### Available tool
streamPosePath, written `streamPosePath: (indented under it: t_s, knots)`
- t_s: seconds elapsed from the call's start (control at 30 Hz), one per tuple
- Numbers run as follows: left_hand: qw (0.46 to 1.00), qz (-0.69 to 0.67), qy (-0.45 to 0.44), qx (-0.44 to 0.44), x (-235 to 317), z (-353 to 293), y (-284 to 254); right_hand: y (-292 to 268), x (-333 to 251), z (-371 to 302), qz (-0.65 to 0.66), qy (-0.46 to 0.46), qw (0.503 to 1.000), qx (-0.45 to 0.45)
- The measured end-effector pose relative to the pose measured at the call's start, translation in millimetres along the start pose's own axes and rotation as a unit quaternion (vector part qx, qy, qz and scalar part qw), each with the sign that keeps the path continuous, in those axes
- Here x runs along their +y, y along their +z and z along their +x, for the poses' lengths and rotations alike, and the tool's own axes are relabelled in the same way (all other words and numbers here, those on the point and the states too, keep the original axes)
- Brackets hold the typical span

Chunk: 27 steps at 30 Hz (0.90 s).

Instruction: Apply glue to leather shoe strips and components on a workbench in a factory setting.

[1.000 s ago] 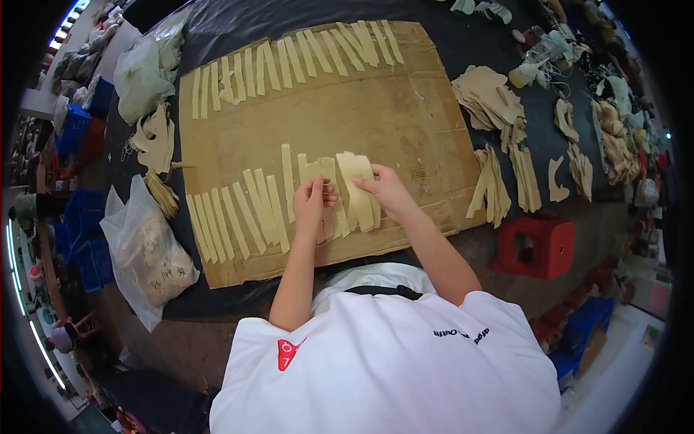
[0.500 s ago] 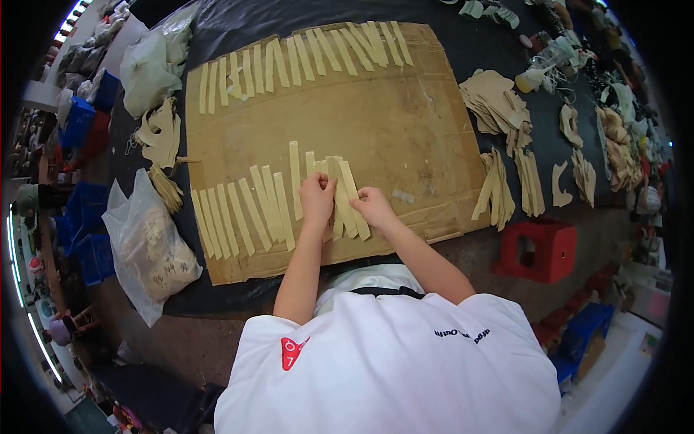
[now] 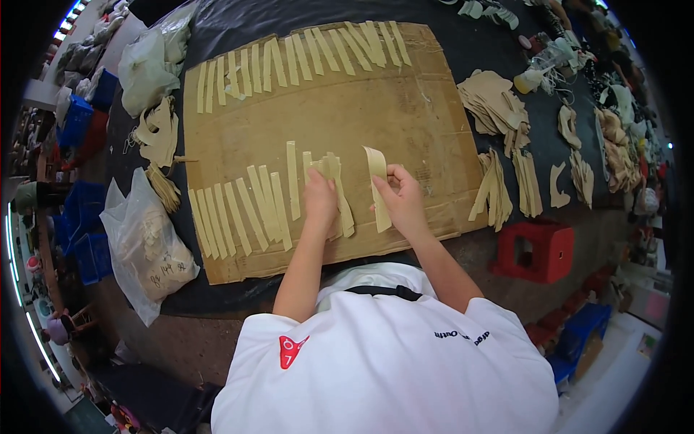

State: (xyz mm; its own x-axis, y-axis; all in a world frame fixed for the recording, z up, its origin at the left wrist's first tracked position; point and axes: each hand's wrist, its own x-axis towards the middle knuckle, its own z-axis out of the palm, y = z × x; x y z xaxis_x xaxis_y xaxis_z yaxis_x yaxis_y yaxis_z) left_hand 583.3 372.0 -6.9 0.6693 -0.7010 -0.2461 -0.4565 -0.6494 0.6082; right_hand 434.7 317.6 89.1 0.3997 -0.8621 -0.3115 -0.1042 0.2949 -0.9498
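Observation:
My right hand (image 3: 403, 202) pinches one pale yellow strip (image 3: 378, 173) between thumb and fingers, its upper end curling up off the cardboard sheet (image 3: 253, 141). To its left, my closed left hand (image 3: 320, 199) is on a bunch of overlapping strips (image 3: 332, 168) and covers part of them. Left of that hand a single strip (image 3: 293, 181) lies apart, followed by a slanting row of strips (image 3: 250, 213) along the near left part of the cardboard. A second row of strips (image 3: 303, 58) lies along its far edge.
A black-covered table (image 3: 238, 22) bears the cardboard. Clear bags (image 3: 154, 249) and beige cut pieces (image 3: 157, 134) lie to the left. On the right are stacked beige pieces (image 3: 495, 101) and loose strips (image 3: 491, 188). A red stool (image 3: 535, 249) stands at the near right.
My right hand has moved right, away from the bunch, with one strip in it that it has lifted. My left hand has stayed almost in place at the bunch.

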Motion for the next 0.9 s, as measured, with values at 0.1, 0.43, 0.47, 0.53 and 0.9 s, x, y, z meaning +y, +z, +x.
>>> streamPosePath:
  t_s: [0.1,0.43,0.47,0.53,0.9]
  knots:
    - [0.998,-0.047,-0.03,0.0,8.2,-5.2,-8.6,18.0,-3.2,15.3,0.067,-0.037,0.995,-0.061]
    - [0.968,-0.215,-0.093,-0.093,2.6,-45.4,-35.4,41.5,99.1,27.2,-0.246,0.049,0.967,-0.041]
    - [0.945,-0.266,-0.133,-0.139,1.7,-52.4,-37.0,41.4,98.8,27.5,-0.281,0.024,0.959,-0.04]
    - [0.915,-0.317,-0.171,-0.182,-5.1,-61.5,-39.9,45.6,87.2,27.8,-0.316,-0.002,0.948,-0.04]
    - [0.996,0.017,0.033,0.076,-27.8,-24.6,-22.6,72.1,80.9,37.3,-0.48,-0.02,0.877,0.015]
